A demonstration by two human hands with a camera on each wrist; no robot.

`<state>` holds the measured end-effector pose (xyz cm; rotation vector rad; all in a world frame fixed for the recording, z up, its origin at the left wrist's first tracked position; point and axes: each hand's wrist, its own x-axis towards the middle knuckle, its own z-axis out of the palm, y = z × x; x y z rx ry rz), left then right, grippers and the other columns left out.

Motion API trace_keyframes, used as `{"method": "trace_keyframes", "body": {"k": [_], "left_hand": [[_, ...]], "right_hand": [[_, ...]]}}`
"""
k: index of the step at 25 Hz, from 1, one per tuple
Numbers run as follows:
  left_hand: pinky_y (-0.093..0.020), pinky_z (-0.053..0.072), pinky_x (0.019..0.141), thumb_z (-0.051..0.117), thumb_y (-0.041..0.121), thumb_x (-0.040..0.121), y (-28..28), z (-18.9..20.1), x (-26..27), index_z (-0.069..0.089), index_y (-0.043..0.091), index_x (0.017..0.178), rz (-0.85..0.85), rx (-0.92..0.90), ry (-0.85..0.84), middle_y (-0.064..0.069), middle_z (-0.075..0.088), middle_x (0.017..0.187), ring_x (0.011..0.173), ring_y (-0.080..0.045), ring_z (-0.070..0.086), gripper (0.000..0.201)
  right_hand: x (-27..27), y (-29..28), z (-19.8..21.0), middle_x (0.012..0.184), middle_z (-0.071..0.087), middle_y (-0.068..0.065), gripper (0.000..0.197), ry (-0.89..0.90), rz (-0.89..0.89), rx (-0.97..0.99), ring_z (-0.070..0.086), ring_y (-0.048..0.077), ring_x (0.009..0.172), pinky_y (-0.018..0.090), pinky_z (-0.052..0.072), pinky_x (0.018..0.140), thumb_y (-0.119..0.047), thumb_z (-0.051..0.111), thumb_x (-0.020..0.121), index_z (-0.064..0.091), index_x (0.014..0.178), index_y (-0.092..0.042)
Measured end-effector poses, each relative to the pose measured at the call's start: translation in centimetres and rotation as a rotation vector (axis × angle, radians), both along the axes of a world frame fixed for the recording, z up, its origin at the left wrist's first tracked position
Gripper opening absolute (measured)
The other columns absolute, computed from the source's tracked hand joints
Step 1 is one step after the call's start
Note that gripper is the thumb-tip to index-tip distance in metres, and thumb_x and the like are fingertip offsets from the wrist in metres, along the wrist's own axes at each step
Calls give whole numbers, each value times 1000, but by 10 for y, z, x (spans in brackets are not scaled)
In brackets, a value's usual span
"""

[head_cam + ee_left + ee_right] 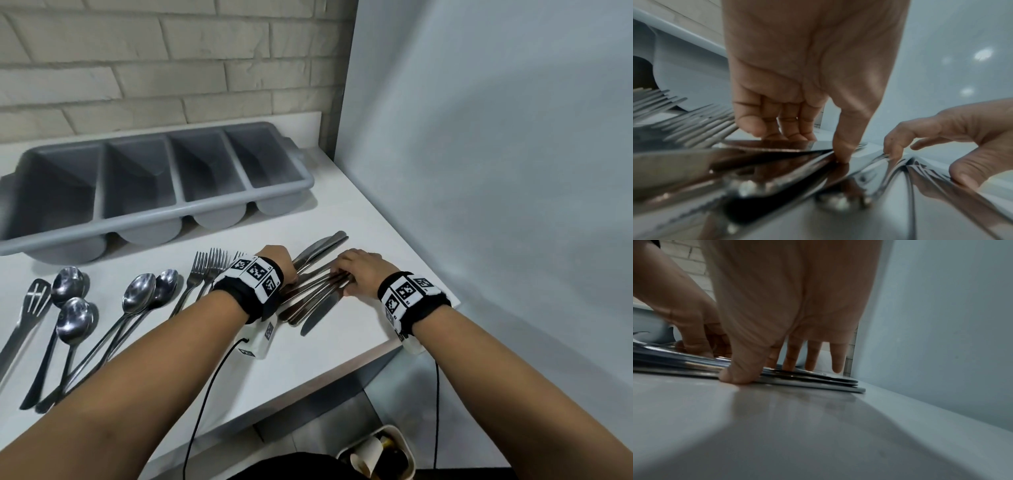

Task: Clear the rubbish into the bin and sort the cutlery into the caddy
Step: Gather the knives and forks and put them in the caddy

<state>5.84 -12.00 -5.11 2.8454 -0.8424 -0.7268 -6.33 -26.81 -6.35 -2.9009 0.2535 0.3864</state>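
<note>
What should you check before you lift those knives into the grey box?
1. Hands on the knives: ok, the left hand and right hand both curl onto the pile.
2. Knives bunched together: not ok, they fan out.
3. Knives off the table: not ok, they lie flat on it.
4. Room in the caddy: ok, all four compartments are empty.
5. Sharp edges away from fingers: cannot tell.

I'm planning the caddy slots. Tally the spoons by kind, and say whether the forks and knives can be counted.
Plain spoons: 4
Slotted spoon: 1
Total: 5 spoons
Forks and knives: no sure count; they overlap, and the left hand and right hand cover some knives.
</note>
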Motion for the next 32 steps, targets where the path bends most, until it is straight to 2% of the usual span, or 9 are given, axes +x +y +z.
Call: {"method": "trace_keyframes", "body": {"k": [5,8,12,16,19,21,25,28,32], "left_hand": [[-28,48,74,68,38,73,4,-4,-3,69,9,100,-27,-41,12,-9,70,103,98,-26,65,40],[-28,50,73,72,34,69,5,-4,-7,69,11,97,-49,-36,-4,-10,71,102,95,-26,67,36],[-31,49,75,64,26,79,2,-2,-14,66,4,100,-78,-39,-45,-15,68,110,101,-31,65,31],[-31,49,78,57,21,83,1,-1,-25,62,1,107,-129,-14,-92,-16,65,115,105,-32,64,31],[-30,45,73,50,16,88,-3,2,-31,60,1,109,-219,22,-123,-15,66,115,105,-33,64,28],[-32,47,78,45,12,91,-5,5,-33,59,0,113,-271,75,-146,-14,64,119,109,-31,62,29],[-33,46,75,45,18,93,-2,6,-27,60,-2,111,-280,128,-111,-15,65,118,106,-32,63,31],[-34,49,80,44,17,93,0,5,-22,60,-2,112,-298,143,-122,-16,64,119,107,-32,63,32],[-31,41,73,43,20,92,6,9,-14,61,0,110,-308,118,-127,-16,64,117,100,-33,62,33]], "right_hand": [[1,0,-4,115,55,5,29,3,-47,63,49,24,109,29,32,78,-14,66,78,55,104,-13],[1,1,-9,113,56,6,28,23,-84,80,52,27,107,35,40,83,-14,64,79,53,104,-18],[0,6,-5,119,53,8,24,46,3,-23,46,26,114,31,35,80,-12,56,86,57,110,-9],[-4,10,-9,116,54,10,20,66,100,-179,45,30,111,43,44,86,-11,44,91,53,109,-6],[-5,17,-10,116,54,11,21,72,125,-289,47,31,108,42,42,82,-5,40,90,49,110,-7],[-6,21,-8,118,53,11,25,68,118,-338,47,31,110,41,40,79,-1,37,90,47,112,-6],[-9,25,-6,119,53,16,31,73,98,-348,49,32,109,40,41,90,4,34,87,44,115,-3],[-8,24,-11,116,55,18,30,53,72,-344,52,33,105,40,42,89,4,35,86,44,115,-1],[-4,28,-8,117,55,17,30,106,28,-373,55,33,105,39,44,90,1,42,85,44,115,0]]}}
